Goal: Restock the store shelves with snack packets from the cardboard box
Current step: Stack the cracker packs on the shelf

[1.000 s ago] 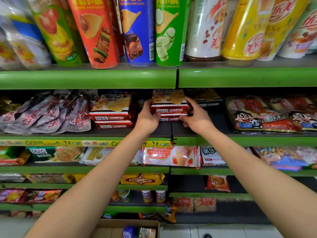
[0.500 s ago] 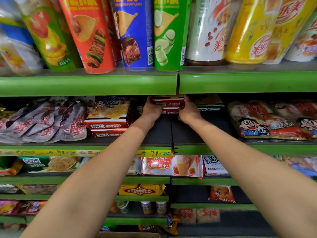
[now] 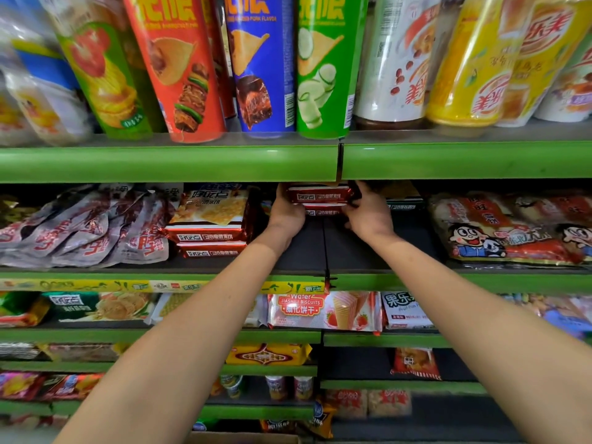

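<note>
A small stack of red biscuit packets [image 3: 320, 196] sits deep on the dark second shelf [image 3: 307, 251], its top hidden under the green shelf edge above. My left hand [image 3: 286, 213] grips the stack's left end and my right hand [image 3: 368, 216] grips its right end. A matching stack of red biscuit packets [image 3: 209, 225] lies to the left. Only the rim of the cardboard box [image 3: 243, 438] shows at the bottom edge.
Silvery-red pouches [image 3: 83, 229] fill the shelf's left side, cartoon-face bags [image 3: 512, 232] the right. Tall crisp tubes [image 3: 262, 62] and drink cups [image 3: 474, 59] stand on the upper shelf [image 3: 169, 163]. Wafer packets [image 3: 323, 310] and more snacks fill lower shelves.
Both hands have pushed the red packet stack further back into the shelf, so its top is now hidden under the upper shelf edge. The view has tilted up; less of the box shows.
</note>
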